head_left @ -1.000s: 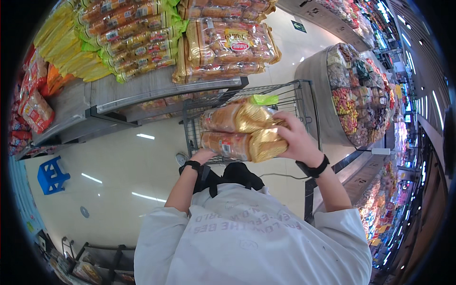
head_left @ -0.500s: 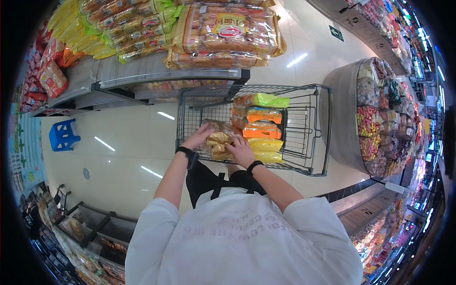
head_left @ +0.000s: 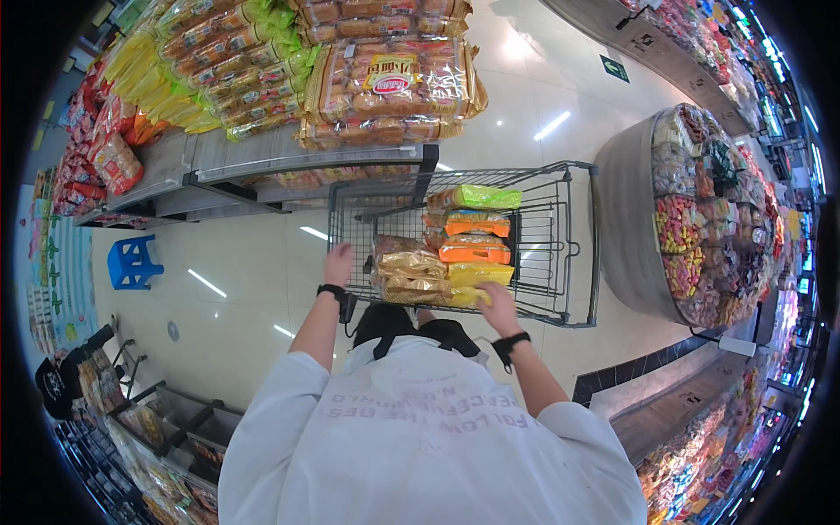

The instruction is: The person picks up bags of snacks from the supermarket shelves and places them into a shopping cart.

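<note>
Packs in gold wrap point(head_left: 409, 267) lie in the near left part of your wire cart point(head_left: 566, 320); align them lightly, squeezing nothing. Your right hand point(head_left: 501, 311), fingers partly bent, touches the nearest yellow pack point(head_left: 464, 298), pinch uncertain; your left hand point(head_left: 339, 264), closure unclear, is at the left rim.

We cannot tell whether the right hand point(head_left: 499, 310) grips the lower yellow pack point(head_left: 466, 297) or only touches it, nor whether the left hand point(head_left: 339, 264) meets the cart point(head_left: 350, 210). We see the shirt point(head_left: 429, 446) cut off below, hiding most of the legs point(head_left: 385, 324), and the bread stack point(head_left: 376, 26) cut off above.
</note>
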Demonstrator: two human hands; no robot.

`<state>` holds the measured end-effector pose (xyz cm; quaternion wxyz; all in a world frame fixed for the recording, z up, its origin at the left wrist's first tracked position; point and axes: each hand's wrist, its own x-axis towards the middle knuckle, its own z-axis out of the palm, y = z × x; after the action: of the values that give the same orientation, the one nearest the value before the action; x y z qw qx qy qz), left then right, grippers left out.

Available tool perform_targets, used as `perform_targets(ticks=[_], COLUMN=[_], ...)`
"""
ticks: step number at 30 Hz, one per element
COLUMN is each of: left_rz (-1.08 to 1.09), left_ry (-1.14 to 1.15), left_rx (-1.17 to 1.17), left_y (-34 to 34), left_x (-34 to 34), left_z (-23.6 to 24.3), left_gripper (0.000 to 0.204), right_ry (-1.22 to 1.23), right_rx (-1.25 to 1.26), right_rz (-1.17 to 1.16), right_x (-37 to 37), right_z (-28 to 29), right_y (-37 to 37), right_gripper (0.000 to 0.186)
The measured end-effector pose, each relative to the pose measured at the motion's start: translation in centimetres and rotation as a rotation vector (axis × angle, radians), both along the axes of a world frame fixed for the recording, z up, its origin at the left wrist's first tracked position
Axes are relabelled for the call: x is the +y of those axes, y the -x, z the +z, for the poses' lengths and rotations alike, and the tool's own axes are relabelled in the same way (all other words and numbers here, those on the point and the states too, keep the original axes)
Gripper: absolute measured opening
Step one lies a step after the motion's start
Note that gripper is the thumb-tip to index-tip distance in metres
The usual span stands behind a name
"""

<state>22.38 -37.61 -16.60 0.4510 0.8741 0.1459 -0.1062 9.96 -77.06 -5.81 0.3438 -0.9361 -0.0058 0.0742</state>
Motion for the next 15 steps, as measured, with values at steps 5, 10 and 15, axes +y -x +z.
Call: perform_targets(ticks=[5, 10, 15], left_rz=[0.358, 0.421, 0.189], left_ry=[-0.041, 0.535, 0.322], left_rx=[0.03, 0.536, 0.657], left_y=[0.4, -1.4, 0.5], left_x=[8.1, 9.6, 10.8], left_z=[-3.6, -0.6, -7.0], left_gripper=[0.04, 0.066, 0.058], right_ry=[0.351, 0.55, -0.5], right_rx=[-0.022, -0.033, 0.272], right_rz=[-0.45, -0.95, -1.376], right_x=[-7.2, -15.3, -18.8], right_z=[1.0, -0.7, -1.8], right_y=[5.8, 12.9, 10.7], right_gripper=[0.026, 0.054, 0.058])
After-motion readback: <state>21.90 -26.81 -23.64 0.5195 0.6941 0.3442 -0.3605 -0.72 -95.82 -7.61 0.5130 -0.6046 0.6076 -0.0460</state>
